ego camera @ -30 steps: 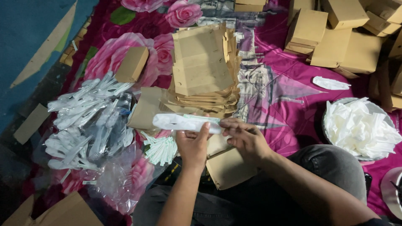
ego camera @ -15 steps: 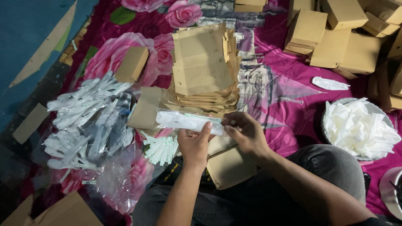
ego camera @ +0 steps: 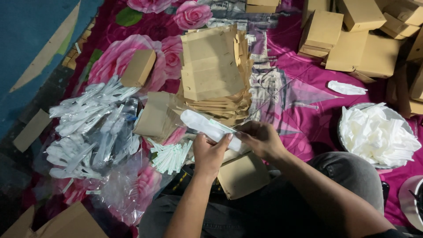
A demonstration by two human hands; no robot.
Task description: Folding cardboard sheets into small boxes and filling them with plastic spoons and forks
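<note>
My left hand (ego camera: 210, 153) and my right hand (ego camera: 261, 139) together hold a white bundle (ego camera: 205, 125), a napkin wrapped around plastic cutlery, tilted with its far end up and to the left. The left hand grips it from below, the right hand pinches its near end. Under my hands a flat brown paper sleeve (ego camera: 242, 176) rests on my lap. Just beyond the bundle lies a stack of flat brown paper sleeves (ego camera: 213, 70).
A heap of white plastic cutlery in clear wrap (ego camera: 90, 125) lies at the left, small wrapped toothpicks (ego camera: 169, 156) beside it. A bowl of white napkins (ego camera: 379, 134) sits at the right. Folded brown boxes (ego camera: 348, 37) pile at the back right on the floral cloth.
The bundle has tilted, its left end rising and its near end drawn toward my hands. My right hand has slid closer to the left one.
</note>
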